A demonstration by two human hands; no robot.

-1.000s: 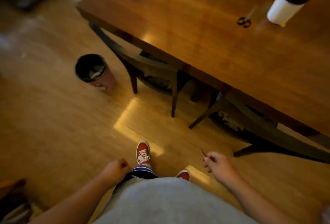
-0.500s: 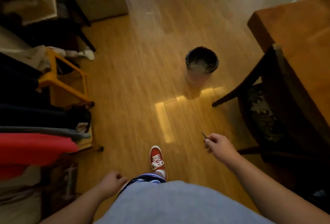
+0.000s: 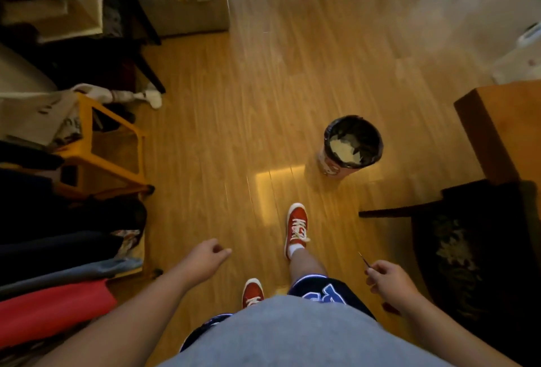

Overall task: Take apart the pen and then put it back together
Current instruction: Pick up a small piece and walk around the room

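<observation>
My right hand (image 3: 389, 281) is closed around a thin dark pen (image 3: 364, 260); only its pointed tip sticks out forward past my fingers, and a dark red bit shows below my palm. The rest of the pen is hidden in my fist. My left hand (image 3: 205, 258) hangs at my side with fingers loosely curled and nothing in it. Both hands are above the wooden floor, on either side of my legs and red shoes (image 3: 297, 227).
A small bin (image 3: 351, 147) with a black liner stands on the floor ahead to the right. The wooden table corner (image 3: 497, 120) and a dark chair (image 3: 456, 246) are at the right. A yellow stool (image 3: 102, 159) and stacked clothes (image 3: 55, 305) line the left side.
My view has swung left, away from the table toward the open floor. I have stepped forward, right foot leading. The pen stays in my right hand; my left hand has swung forward.
</observation>
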